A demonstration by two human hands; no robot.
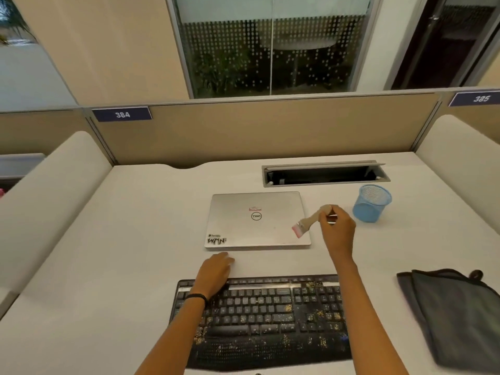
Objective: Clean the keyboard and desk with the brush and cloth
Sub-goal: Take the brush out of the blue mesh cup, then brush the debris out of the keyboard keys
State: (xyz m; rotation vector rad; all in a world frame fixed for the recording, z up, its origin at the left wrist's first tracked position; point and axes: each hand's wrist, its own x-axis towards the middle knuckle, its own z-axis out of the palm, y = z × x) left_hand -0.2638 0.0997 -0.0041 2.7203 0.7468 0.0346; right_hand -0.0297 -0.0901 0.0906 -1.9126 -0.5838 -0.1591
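Observation:
A black keyboard (270,318) lies at the near edge of the white desk (135,239), with yellowish crumbs scattered over its keys and wrist rest. My right hand (336,228) grips a small brush (305,223) by its pale handle, pink bristles pointing down-left over the right edge of a closed silver laptop (251,220). My left hand (216,269) rests with relaxed fingers across the keyboard's top left edge, fingertips on the desk. A dark grey cloth (454,315) lies folded at the right.
A blue mesh cup (372,203) stands right of the laptop. Behind it an open cable tray (324,174) is cut into the desk. Beige partition panels enclose the back and both sides.

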